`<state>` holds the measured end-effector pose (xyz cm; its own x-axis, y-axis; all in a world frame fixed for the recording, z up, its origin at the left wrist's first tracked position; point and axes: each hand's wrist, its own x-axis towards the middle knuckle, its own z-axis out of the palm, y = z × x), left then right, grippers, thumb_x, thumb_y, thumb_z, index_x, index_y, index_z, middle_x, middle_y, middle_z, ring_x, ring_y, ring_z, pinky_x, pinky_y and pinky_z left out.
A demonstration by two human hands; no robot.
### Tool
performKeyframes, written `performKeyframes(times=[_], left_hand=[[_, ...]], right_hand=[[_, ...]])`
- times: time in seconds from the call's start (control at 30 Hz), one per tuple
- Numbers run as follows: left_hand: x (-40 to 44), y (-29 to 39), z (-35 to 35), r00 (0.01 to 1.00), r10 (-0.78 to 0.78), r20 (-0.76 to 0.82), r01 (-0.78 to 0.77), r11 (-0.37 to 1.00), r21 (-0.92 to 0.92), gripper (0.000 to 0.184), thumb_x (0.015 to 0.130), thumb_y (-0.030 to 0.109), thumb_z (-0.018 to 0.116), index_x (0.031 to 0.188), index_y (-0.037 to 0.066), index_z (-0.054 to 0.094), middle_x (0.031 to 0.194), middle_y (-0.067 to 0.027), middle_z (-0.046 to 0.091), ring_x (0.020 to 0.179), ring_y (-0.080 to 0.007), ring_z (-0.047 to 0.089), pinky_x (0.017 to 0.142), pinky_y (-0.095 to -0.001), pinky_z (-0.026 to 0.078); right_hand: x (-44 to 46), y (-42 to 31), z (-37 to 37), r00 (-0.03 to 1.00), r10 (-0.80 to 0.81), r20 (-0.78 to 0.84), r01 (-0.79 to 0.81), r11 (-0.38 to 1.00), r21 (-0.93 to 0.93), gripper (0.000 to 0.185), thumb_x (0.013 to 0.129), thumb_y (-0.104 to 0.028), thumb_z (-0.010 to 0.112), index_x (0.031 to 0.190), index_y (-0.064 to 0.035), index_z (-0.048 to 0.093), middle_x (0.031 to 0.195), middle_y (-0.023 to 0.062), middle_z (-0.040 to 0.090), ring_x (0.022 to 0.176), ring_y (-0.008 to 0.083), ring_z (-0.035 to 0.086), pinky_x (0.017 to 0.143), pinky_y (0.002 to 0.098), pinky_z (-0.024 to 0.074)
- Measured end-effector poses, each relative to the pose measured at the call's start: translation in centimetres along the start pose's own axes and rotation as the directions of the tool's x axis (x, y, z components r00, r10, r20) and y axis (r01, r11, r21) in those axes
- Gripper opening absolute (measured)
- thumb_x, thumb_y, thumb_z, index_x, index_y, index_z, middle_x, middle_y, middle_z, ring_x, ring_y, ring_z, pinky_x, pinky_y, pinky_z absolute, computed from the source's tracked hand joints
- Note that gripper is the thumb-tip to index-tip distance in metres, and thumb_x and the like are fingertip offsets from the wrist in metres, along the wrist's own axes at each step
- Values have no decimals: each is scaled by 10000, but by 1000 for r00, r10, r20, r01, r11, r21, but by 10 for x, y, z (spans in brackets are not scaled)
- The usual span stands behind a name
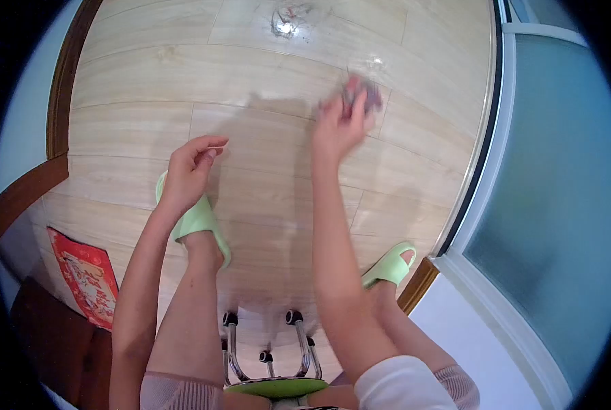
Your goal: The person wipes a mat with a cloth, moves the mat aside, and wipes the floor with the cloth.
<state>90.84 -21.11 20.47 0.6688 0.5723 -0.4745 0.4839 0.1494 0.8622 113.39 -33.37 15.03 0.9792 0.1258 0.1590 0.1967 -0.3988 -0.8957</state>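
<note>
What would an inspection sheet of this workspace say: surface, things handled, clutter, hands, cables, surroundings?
Surface: pale wood-look floor, shiny in spots.
Things handled: blurred dark-and-red bundle, exact nature unclear.
Clutter: dark stringy patch on the floor ahead.
Hands: right hand grips the bundle; left hand loosely curled, nothing seen in it.
Cables: nothing seen.
Surroundings: frosted door panel right, red printed mat left, green slippers, wheeled stool below.
</note>
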Motion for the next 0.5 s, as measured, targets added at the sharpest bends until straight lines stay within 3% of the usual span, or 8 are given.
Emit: performKeyframes(times=[0.03,0.13,0.2,0.27,0.33,0.4,0.5], left_hand=[[2,0,1,1000,1,-2,-1,1000,7,292,996,-39,514,1230,4,684,1174,-104,714,1075,-175,681,939,-300,516],[5,-6,-2,999,-9,38,9,1000,1,280,1020,-9,511,1260,-15,657,1214,-102,697,1129,-193,669,985,-309,506],[1,-3,-3,999,-12,33,11,1000,28,280,1020,-8,512,1260,-14,657,1215,-103,697,1130,-197,670,986,-312,507],[2,-4,-3,999,-9,35,8,999,36,279,1021,-7,512,1260,-14,656,1214,-103,697,1126,-197,671,985,-313,508],[0,-9,0,999,-1,36,0,1000,23,279,1021,-6,511,1260,-13,656,1212,-103,697,1119,-195,673,984,-313,509],[-3,-7,2,999,13,37,-14,999,40,281,1023,-6,506,1261,-13,655,1207,-101,699,1118,-195,672,988,-314,508],[-1,-2,8,999,29,21,-29,999,20,270,1025,5,510,1250,-19,657,1175,-100,708,1092,-191,679,973,-314,522]], right_hand=[[-27,-1,-30,994,107,10,-107,988,115,532,979,-27,579,1487,39,436,1271,161,436,913,208,637,673,328,594],[-77,12,-87,908,375,-188,-386,922,-25,538,994,-17,532,1513,18,396,1351,193,399,955,240,637,733,328,593],[-90,37,-101,813,455,-362,-509,859,-63,516,990,-17,516,1496,3,422,1495,262,333,1078,316,624,843,367,563],[-67,59,-73,936,243,-254,-302,926,-228,526,998,-17,499,1511,-3,385,1494,295,316,1134,368,591,958,418,506],[-23,60,-22,985,-37,-167,-40,897,-440,524,1004,-11,478,1515,1,360,1494,308,319,1184,409,557,1053,465,443],[29,20,21,991,129,-43,-136,957,-256,520,1004,-15,505,1505,39,377,1515,249,327,1143,343,596,990,420,491],[69,-31,11,936,185,299,-207,977,45,492,1025,-60,522,1498,29,421,1499,201,422,1112,254,625,916,338,519]])
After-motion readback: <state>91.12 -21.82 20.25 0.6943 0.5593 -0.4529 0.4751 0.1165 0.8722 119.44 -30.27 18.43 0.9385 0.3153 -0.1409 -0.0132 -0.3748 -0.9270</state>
